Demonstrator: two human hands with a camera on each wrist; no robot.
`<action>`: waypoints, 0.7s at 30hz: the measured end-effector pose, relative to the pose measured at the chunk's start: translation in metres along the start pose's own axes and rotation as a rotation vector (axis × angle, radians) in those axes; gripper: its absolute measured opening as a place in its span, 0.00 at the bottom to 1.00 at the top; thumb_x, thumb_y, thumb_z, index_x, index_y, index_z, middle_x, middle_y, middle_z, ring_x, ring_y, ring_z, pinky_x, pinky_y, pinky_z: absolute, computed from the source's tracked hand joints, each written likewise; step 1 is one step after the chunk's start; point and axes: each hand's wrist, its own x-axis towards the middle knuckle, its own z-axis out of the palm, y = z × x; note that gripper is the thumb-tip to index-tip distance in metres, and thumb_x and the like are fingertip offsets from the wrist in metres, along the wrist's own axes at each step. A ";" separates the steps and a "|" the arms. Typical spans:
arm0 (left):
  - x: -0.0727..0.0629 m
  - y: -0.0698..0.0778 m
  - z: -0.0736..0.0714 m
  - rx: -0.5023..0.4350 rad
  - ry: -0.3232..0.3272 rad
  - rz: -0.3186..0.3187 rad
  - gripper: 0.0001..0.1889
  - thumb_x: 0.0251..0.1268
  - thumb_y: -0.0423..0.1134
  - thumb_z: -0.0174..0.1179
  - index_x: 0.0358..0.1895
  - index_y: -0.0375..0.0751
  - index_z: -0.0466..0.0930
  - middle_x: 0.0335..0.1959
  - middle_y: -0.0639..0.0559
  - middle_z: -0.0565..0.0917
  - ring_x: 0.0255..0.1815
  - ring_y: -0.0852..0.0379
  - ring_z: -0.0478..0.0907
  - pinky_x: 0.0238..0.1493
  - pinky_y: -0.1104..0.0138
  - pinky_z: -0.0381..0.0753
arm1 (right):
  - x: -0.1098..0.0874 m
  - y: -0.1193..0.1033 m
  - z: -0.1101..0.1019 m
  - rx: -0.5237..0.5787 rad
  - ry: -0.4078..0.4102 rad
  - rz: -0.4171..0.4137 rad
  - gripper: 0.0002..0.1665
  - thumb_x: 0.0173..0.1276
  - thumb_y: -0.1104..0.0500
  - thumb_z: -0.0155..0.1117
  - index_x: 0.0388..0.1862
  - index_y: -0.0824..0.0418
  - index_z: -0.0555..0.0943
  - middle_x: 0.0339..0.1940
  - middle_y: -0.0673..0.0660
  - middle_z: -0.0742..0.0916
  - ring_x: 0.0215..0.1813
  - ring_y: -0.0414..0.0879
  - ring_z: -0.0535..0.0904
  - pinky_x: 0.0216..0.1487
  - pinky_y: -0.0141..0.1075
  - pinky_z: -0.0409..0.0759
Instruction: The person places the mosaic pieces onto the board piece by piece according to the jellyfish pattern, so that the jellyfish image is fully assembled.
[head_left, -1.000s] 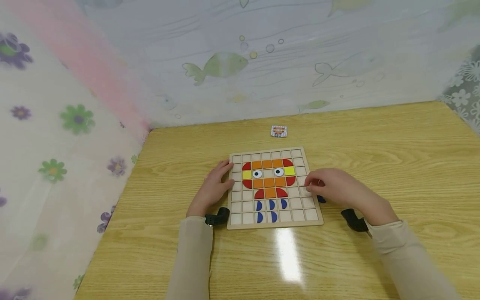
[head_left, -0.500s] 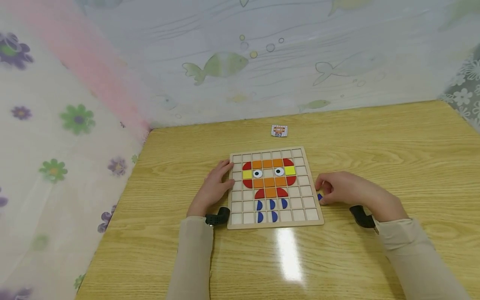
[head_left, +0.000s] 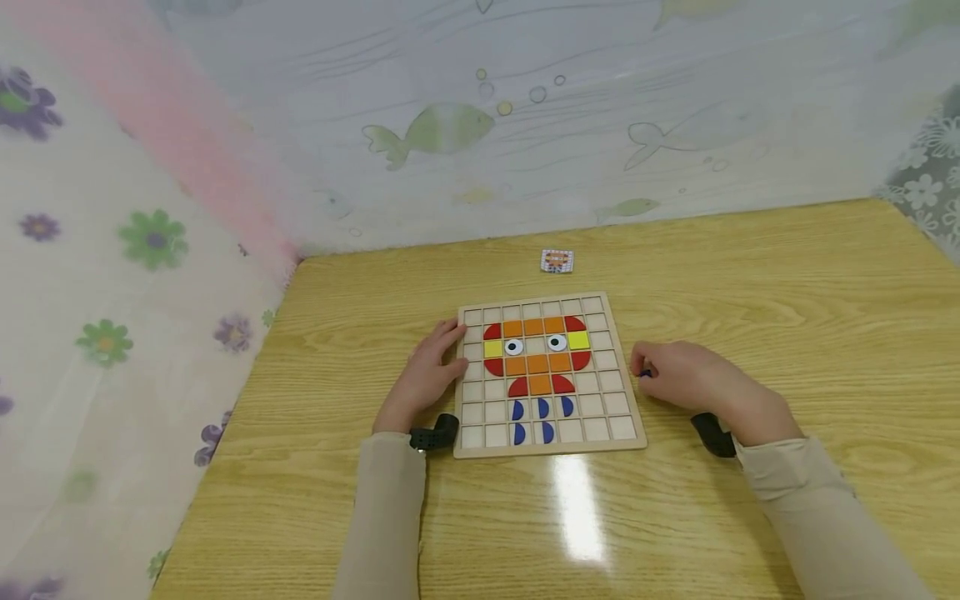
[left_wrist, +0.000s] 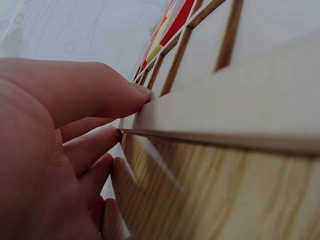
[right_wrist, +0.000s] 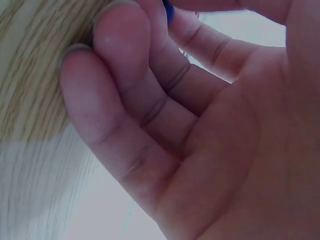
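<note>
A square wooden grid board [head_left: 472, 412] lies on the table. Red, orange and yellow pieces and two eye discs [head_left: 513, 347] form a face on it, with several blue half-circle pieces [head_left: 543, 408] in the cells below. Along the board's left edge rests my left hand [head_left: 429, 371]; in the left wrist view its thumb [left_wrist: 115, 92] presses the rim and the fingers touch the side. Just right of the board, my right hand [head_left: 686, 377] pinches another blue half-circle piece [head_left: 647, 374] between thumb and fingertips. Only a sliver of that piece [right_wrist: 169, 12] shows in the right wrist view.
Behind the board lies a small picture card [head_left: 557, 261] with a similar face on a grid. A fish-patterned wall [head_left: 562, 167] borders the table [head_left: 495, 525] at the back, and a flower-patterned one [head_left: 112, 275] stands at the left.
My right hand has moved from the board's right edge to the table beside it and now pinches the blue half-circle piece that lay there. The left hand stays in place.
</note>
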 end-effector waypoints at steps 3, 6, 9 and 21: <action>0.000 0.000 0.000 0.001 -0.002 0.003 0.28 0.63 0.43 0.50 0.68 0.52 0.57 0.70 0.60 0.50 0.70 0.58 0.39 0.65 0.51 0.41 | 0.001 0.000 -0.001 -0.003 0.004 0.015 0.07 0.59 0.62 0.49 0.36 0.58 0.74 0.23 0.49 0.75 0.24 0.43 0.66 0.27 0.34 0.64; 0.000 0.000 -0.001 0.000 -0.005 0.009 0.28 0.63 0.43 0.50 0.68 0.52 0.56 0.70 0.60 0.50 0.70 0.58 0.39 0.66 0.51 0.41 | 0.001 0.001 -0.001 -0.011 0.025 0.012 0.06 0.60 0.61 0.50 0.34 0.58 0.75 0.23 0.48 0.76 0.25 0.42 0.67 0.29 0.35 0.66; 0.000 0.000 -0.001 -0.010 -0.002 0.015 0.29 0.63 0.43 0.50 0.68 0.52 0.56 0.70 0.60 0.49 0.70 0.57 0.39 0.65 0.51 0.41 | 0.001 0.002 -0.002 -0.025 0.059 -0.009 0.05 0.61 0.58 0.54 0.32 0.57 0.77 0.23 0.47 0.77 0.25 0.41 0.68 0.30 0.35 0.67; 0.000 -0.001 0.000 -0.021 0.005 0.008 0.29 0.63 0.43 0.50 0.68 0.53 0.56 0.70 0.60 0.49 0.70 0.57 0.40 0.65 0.51 0.44 | 0.003 0.002 -0.002 0.002 0.145 -0.025 0.09 0.61 0.58 0.57 0.41 0.58 0.75 0.20 0.48 0.73 0.22 0.41 0.67 0.26 0.34 0.64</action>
